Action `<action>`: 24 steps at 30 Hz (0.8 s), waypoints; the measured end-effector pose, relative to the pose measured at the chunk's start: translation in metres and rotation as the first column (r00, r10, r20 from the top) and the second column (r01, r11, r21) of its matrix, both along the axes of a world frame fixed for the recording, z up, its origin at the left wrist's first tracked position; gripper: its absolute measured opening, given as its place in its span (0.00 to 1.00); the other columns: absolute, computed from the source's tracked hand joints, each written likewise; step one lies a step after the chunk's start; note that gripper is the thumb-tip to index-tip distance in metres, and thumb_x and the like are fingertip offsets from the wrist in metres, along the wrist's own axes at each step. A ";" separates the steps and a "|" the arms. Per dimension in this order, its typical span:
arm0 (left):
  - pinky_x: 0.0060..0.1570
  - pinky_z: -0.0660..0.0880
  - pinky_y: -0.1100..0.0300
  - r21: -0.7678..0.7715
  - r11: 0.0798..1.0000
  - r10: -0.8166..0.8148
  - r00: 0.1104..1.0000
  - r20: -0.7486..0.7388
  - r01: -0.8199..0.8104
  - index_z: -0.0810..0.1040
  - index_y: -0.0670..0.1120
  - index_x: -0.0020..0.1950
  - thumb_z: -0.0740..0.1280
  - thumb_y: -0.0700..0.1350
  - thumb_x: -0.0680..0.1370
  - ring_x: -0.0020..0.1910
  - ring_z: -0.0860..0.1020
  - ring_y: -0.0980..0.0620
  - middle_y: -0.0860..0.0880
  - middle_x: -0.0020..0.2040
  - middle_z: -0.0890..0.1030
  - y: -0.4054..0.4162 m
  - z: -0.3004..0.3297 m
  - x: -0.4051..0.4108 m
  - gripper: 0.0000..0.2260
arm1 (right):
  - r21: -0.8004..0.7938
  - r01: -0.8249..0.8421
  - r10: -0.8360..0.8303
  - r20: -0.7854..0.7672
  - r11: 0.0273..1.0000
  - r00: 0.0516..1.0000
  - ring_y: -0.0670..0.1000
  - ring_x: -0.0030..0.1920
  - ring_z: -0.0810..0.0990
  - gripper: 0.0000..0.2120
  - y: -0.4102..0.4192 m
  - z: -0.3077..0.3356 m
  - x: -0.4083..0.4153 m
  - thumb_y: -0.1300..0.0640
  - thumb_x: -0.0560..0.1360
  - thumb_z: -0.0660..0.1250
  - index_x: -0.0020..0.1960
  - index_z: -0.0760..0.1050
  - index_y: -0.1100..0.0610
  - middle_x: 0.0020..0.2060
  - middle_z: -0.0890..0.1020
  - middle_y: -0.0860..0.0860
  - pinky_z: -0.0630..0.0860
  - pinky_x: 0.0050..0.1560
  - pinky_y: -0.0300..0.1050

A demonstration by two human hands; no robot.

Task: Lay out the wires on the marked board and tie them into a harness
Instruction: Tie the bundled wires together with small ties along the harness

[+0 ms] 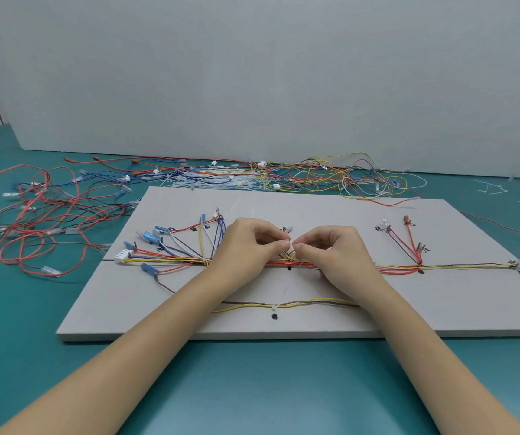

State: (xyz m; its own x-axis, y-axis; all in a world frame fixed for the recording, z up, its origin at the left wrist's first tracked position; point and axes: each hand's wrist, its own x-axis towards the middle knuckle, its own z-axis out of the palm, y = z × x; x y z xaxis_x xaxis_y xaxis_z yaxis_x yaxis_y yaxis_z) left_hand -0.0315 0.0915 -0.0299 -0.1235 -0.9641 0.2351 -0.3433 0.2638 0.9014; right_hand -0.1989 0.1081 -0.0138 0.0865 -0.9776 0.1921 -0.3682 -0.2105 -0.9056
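Surface (32, 356): teal mat, grey backdrop behind. Loose spare wires (32, 221) heaped at left; a second tangle (315, 177) along the far edge, with what look like white ties mixed in.

Board (441, 309): pale grey, flat on the surface, centre of view, hand-written marks and black dots on it.

Bundle (459, 265): runs left to right across the middle of the board. Left end fans out into blue, white, red and yellow leads ending in blue terminals and a white plug (122, 255). Right of centre, a red-and-dark branch (404, 243) rises toward the far side; a thin yellow/dark tail carries on to the right edge. Nearer, a separate yellow/brown pair (315, 301) lies parallel, already cinched by one white tie (274, 307) above a dot.

Hands: left hand (246, 243) and right hand (331, 246) meet over the middle of the bundle, fingers curled, thumb and forefinger of each pinching a small white piece, probably a tie (291, 248). Whether it is yet threaded around the bundle cannot be told; fingers hide it.

Handling, judged:
- Wires: light, limp, no spring to speak of; they stay where laid but shift with any drag. Hold the bundle itself just beside the tie point, not by single strands.
- Terminals and plug: small crimped ends, likely the weak spot. Do not pull there.
- Tie: thin, smooth, somewhat stiff plastic; slips under fingertips. Pinch the tail close to the head, steady the head with the other hand.
- Cinching too hard could nip the insulation or pull the fan off its marks.
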 end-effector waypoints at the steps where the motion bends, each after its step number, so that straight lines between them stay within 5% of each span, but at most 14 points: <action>1: 0.40 0.73 0.67 0.000 1.000 0.000 1.000 0.005 0.000 0.85 0.45 0.44 0.74 0.39 0.73 0.37 0.81 0.57 0.48 0.39 0.85 0.000 0.000 0.000 0.02 | 0.002 0.004 -0.003 -0.001 1.000 1.000 0.44 0.30 0.77 0.05 0.000 0.000 0.000 0.65 0.71 0.72 0.38 0.83 0.58 0.32 0.84 0.55 0.69 0.31 0.32; 18: 0.45 0.76 0.59 -0.007 0.996 -0.091 0.996 0.017 0.091 0.84 0.46 0.44 0.71 0.38 0.76 0.39 0.80 0.55 0.47 0.40 0.85 0.001 0.005 0.003 0.04 | -0.008 -0.054 0.054 0.011 0.998 0.998 0.42 0.34 0.80 0.08 -0.002 -0.003 -0.002 0.65 0.73 0.72 0.38 0.82 0.53 0.32 0.84 0.48 0.74 0.38 0.32; 24: 0.40 0.72 0.69 0.004 0.993 -0.118 0.993 0.000 0.118 0.83 0.45 0.42 0.70 0.37 0.76 0.35 0.78 0.60 0.50 0.37 0.83 0.001 0.005 0.002 0.05 | 0.023 -0.059 0.058 0.027 0.998 0.998 0.43 0.34 0.78 0.07 -0.002 -0.003 -0.001 0.65 0.74 0.71 0.40 0.81 0.55 0.33 0.83 0.50 0.73 0.38 0.32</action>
State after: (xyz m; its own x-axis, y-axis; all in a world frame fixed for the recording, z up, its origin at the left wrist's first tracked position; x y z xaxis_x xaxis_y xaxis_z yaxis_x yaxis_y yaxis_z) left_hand -0.0290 0.0926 -0.0246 -0.2369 -0.9436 0.2313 -0.3097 0.2990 0.9026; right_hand -0.1997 0.1058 -0.0164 0.1389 -0.9753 0.1718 -0.3324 -0.2093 -0.9196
